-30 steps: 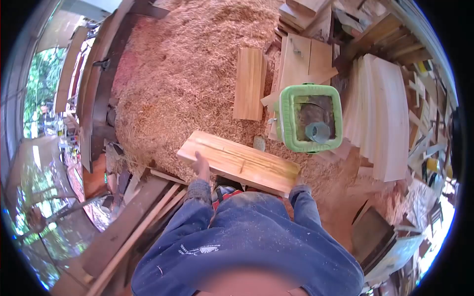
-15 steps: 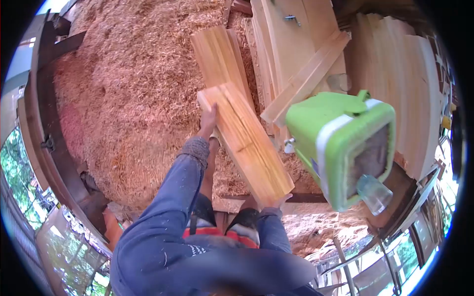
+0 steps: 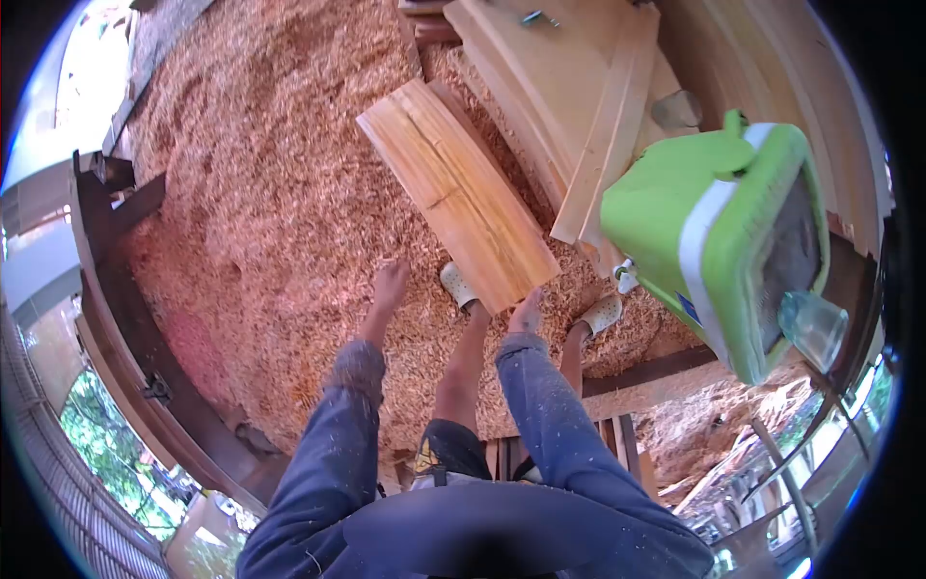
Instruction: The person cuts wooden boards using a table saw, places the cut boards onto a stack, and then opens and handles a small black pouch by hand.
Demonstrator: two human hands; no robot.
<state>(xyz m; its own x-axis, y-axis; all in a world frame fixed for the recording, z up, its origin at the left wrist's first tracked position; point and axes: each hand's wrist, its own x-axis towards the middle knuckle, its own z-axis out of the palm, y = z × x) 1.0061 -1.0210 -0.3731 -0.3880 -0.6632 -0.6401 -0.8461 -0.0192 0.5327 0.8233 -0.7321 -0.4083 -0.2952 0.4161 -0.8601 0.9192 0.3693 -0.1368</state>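
Note:
A thick wooden board [image 3: 463, 198] with a dark crack along its grain lies slanted over another board [image 3: 463, 108], most of which it hides. My right hand [image 3: 526, 314] is at the near end of the cracked board, gripping its edge; the fingers under the wood are partly hidden. To the left of the board, my left hand [image 3: 391, 285] hovers over the wood shavings [image 3: 260, 212]. It is off the board and holds nothing, its fingers loosely extended.
A green container [image 3: 675, 193] with a clear bottle [image 3: 813, 330] at its front stands to the right. Behind it are stacked planks [image 3: 540, 87] with a narrow strip [image 3: 608, 125] across them. My shoes [image 3: 603, 314] stand in the shavings; a dark metal beam [image 3: 116, 261] runs along the left.
The cracked board has moved away from my body and down onto the other board. My left hand has let go of it and drawn back, while my right hand stays at its near end.

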